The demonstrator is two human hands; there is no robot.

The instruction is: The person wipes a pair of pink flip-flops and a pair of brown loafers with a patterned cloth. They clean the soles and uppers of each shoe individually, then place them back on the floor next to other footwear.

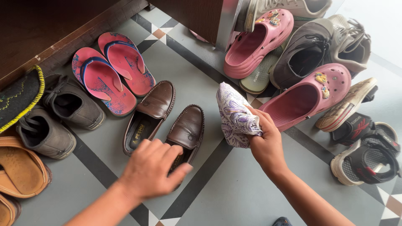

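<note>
Shoes are lying all over the tiled floor (234, 184), and the brown loafer pair (167, 121) in the middle is serving as the landmark. The left hand (153, 167) is hovering just over the heel end of the nearer loafer (187, 127), fingers loosely spread and closing on nothing, palm down as if to steady or lift the shoe by its opening. To the right of the loafers, the right hand (266, 140) is gripping a bunched white cloth with purple pattern (234, 115), wadded into a pad with the loose end pointing up, a hold that suits wiping. The two hands are apart, the loafer toe lying between them. Left of the loafers, a pair of pink flip-flops (111, 71) is lying flat beside grey lace-up shoes (54, 117) and tan sandals (19, 167), lined along the dark wooden base. Right of the loafers, pink clogs (301, 100), a dark sneaker (301, 58) and black strap sandals (368, 155) are crowding together, some leaning on one another
</note>
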